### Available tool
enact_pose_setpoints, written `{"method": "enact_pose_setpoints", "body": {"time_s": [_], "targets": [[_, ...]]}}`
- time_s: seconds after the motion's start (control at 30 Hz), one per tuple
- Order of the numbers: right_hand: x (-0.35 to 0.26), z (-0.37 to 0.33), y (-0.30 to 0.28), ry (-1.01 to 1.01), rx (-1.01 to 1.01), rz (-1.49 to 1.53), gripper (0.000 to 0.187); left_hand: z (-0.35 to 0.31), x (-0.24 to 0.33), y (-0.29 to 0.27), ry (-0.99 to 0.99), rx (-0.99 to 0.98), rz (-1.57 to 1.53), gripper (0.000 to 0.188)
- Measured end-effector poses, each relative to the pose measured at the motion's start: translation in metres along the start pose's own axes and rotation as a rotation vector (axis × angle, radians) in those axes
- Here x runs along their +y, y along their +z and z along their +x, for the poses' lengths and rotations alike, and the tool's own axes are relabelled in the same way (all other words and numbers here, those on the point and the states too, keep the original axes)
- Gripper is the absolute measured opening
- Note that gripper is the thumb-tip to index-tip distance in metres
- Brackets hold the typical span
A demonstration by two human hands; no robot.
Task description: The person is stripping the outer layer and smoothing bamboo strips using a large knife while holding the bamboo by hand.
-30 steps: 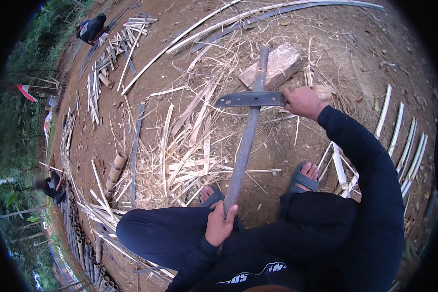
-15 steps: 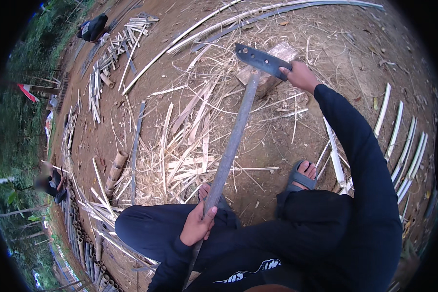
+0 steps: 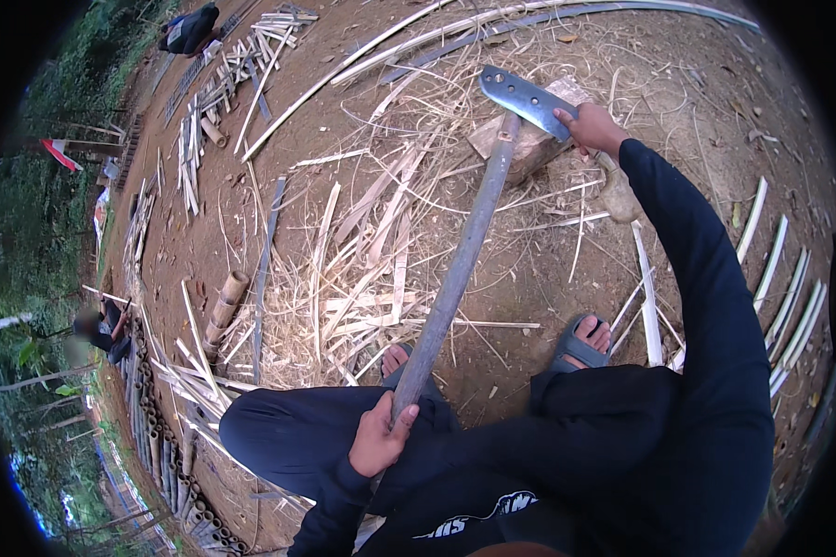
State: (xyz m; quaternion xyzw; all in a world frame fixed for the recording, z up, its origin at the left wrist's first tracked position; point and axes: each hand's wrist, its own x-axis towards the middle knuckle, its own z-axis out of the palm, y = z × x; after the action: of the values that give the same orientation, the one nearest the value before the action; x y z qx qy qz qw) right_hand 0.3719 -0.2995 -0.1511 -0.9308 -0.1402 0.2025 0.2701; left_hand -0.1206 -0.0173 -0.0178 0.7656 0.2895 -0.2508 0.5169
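A long grey-brown pole (image 3: pixel 460 265) slants from my lap up to a squared wooden block (image 3: pixel 529 148), its far end resting at the block. My left hand (image 3: pixel 381 434) is wrapped around the pole's near part, above my thigh. My right hand (image 3: pixel 593 128) grips a machete (image 3: pixel 518 97) with a broad dark blade pierced by several round holes. The blade lies across the pole's far tip, over the block; whether it touches the wood I cannot tell. The machete's handle is mostly hidden in my fist.
Pale split strips and curled shavings (image 3: pixel 372 297) litter the ground before my feet. A short bamboo piece (image 3: pixel 225 306) lies to the left, near stacked bamboo poles (image 3: pixel 172 464). More strips (image 3: pixel 790 316) lie at right. Two people (image 3: pixel 190 30) are far off at left.
The machete blade has turned so its face now catches the light. The whole scene has shifted slightly in view. Both hands keep their holds.
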Motion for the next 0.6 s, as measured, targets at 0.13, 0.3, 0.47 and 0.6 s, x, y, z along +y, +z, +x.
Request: {"method": "enact_pose_setpoints", "body": {"time_s": [0.13,0.3,0.47,0.6], "targets": [[-0.011,-0.011,0.019,-0.065,-0.011,0.045,0.07,-0.009,-0.003,-0.003,-0.135,-0.036,-0.121,0.029],[0.003,0.004,0.01,-0.056,-0.024,0.004,0.066,-0.001,0.011,0.001,-0.132,-0.026,-0.117,0.029],[-0.02,-0.005,0.005,-0.016,-0.046,0.031,0.065,-0.006,0.009,0.0,-0.155,-0.05,-0.147,0.029],[-0.008,0.0,0.016,-0.037,-0.059,0.09,0.064,-0.001,0.012,-0.001,-0.161,-0.109,-0.19,0.029]]}}
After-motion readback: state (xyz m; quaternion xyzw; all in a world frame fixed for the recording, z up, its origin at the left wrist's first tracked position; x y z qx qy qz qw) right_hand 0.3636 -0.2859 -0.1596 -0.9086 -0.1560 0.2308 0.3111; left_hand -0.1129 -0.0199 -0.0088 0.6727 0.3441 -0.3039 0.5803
